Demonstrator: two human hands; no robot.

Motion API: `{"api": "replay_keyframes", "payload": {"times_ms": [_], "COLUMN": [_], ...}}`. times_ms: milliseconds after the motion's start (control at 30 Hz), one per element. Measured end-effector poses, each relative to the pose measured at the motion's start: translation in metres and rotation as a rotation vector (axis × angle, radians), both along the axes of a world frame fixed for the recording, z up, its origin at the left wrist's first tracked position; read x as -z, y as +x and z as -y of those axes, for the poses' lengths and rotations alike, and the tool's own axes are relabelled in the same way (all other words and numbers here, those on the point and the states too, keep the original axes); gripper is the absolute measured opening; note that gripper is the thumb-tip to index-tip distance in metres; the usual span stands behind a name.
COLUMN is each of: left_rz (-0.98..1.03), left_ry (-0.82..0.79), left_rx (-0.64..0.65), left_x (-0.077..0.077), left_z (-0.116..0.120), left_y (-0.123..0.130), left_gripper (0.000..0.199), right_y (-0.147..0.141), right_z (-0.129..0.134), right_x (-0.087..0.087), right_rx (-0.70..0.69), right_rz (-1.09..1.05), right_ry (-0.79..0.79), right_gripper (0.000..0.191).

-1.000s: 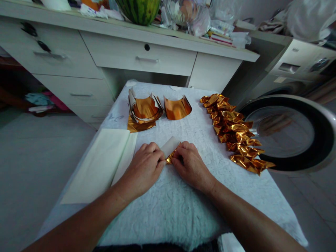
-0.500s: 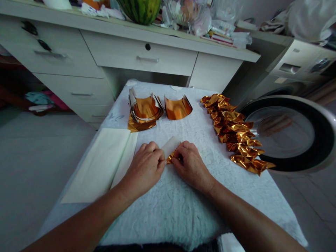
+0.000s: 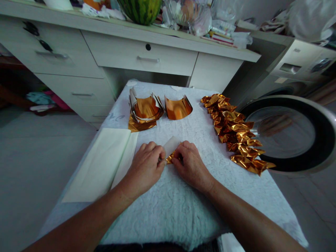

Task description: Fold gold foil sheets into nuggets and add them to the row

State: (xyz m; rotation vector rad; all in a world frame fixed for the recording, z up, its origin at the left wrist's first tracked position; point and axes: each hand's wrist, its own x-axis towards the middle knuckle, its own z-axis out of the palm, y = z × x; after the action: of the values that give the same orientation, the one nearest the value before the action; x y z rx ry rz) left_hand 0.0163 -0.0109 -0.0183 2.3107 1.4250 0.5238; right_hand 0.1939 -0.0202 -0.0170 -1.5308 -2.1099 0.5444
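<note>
Between my hands is a small sheet of gold foil paper (image 3: 170,157), its pale back (image 3: 172,143) showing at the top and a crumpled gold strip below. My left hand (image 3: 148,164) pinches its left end, fingers curled. On the other end my right hand (image 3: 190,166) is closed, thumb and fingers pressed on the gold part. Beyond the hands stand a stack of curled gold foil sheets (image 3: 145,108) and a smaller curled gold sheet pile (image 3: 178,108). A row of folded gold foil pieces (image 3: 236,134) runs down the right side.
White paper sheets (image 3: 97,164) lie at the left on the cloth-covered table (image 3: 168,217). Behind it is a white desk (image 3: 118,52) with drawers, a watermelon (image 3: 140,10) and clutter on top. An open washing machine door (image 3: 286,133) stands close to the table's right edge.
Both hands stay in nearly the same place on the foil paper. The left fingers have shifted slightly.
</note>
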Motion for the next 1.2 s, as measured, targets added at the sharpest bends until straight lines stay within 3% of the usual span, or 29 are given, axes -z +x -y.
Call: {"api": "replay_keyframes", "payload": {"times_ms": [133,333,667,967,1200], "left_rz": [0.040,0.066,0.005,0.008,0.038], "left_ry": [-0.054,-0.103,-0.091,-0.199,-0.179], "left_rx": [-0.005,0.009,0.055,0.132,0.110], "left_x": [0.000,-0.004,-0.004,-0.005,-0.006], "left_z": [0.001,0.003,-0.002,-0.009,-0.009], "left_y": [0.000,0.000,-0.003,-0.010,-0.008], "left_gripper": [0.012,0.034,0.033,0.051,0.038], "right_y": [0.000,-0.002,-0.003,-0.005,-0.004], "right_z": [0.001,0.002,0.001,0.003,0.003], "right_x": [-0.001,-0.003,0.001,-0.002,0.000], "right_rx": [0.016,0.028,0.041,0.031,0.029], "right_rz": [-0.003,-0.020,0.041,0.098,0.107], "right_ry": [-0.003,-0.010,0.033,0.016,0.017], "right_gripper": [0.007,0.010,0.016,0.026,0.030]}}
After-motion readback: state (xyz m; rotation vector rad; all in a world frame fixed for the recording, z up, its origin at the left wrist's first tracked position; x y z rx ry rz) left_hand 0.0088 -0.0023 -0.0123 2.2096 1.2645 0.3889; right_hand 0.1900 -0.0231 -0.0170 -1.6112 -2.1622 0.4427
